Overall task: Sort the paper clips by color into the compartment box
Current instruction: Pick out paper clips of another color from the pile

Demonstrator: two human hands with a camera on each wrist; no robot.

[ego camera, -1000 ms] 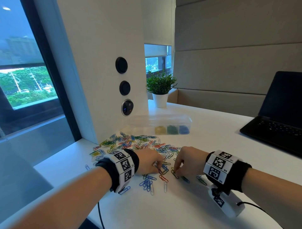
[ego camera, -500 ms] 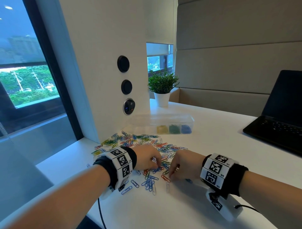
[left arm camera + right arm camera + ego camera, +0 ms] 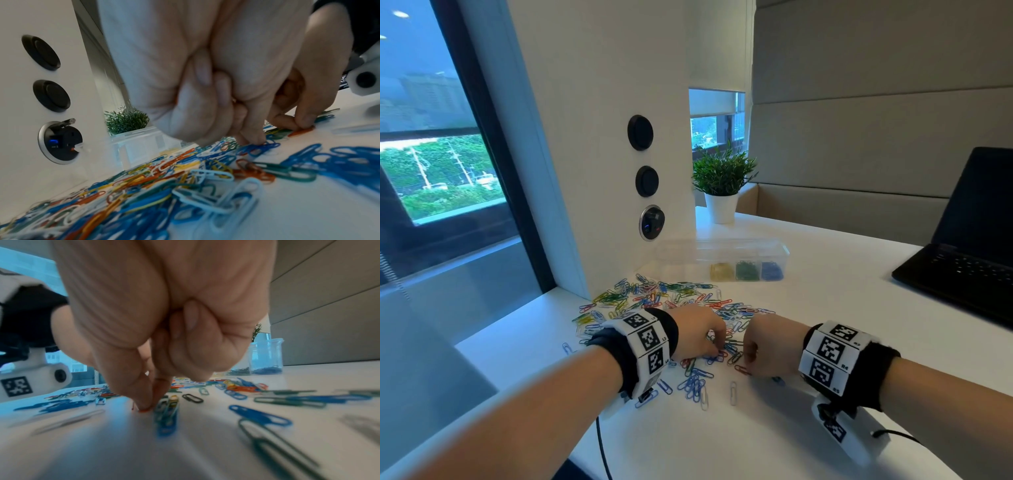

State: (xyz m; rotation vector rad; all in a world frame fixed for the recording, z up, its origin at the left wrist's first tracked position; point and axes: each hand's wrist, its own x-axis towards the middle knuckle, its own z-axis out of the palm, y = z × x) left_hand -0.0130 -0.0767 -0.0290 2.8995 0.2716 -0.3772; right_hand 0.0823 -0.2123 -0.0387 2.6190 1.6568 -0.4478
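Note:
Loose paper clips [image 3: 654, 299] in several colours lie spread on the white table [image 3: 825, 308]. The clear compartment box [image 3: 739, 255] stands behind them, with yellow, green and blue clips in its three right cells. My left hand [image 3: 717, 353] is curled, thumb and forefinger tips pinched down on a blue clip [image 3: 259, 147] at the pile's near edge. My right hand [image 3: 746, 366], just to its right, pinches a red clip [image 3: 144, 410] that lies flat on the table; the same red clip [image 3: 301, 131] shows in the left wrist view.
A small group of blue clips [image 3: 695, 382] and a white clip [image 3: 733, 394] lie in front of my hands. An open black laptop [image 3: 962, 267] sits at the right. A potted plant [image 3: 722, 185] stands behind the box. A white wall with sockets [image 3: 650, 222] bounds the left.
My right hand has slid a little left, from a dark clip onto the red clip. The left hand has stayed on the clips at the pile's near edge.

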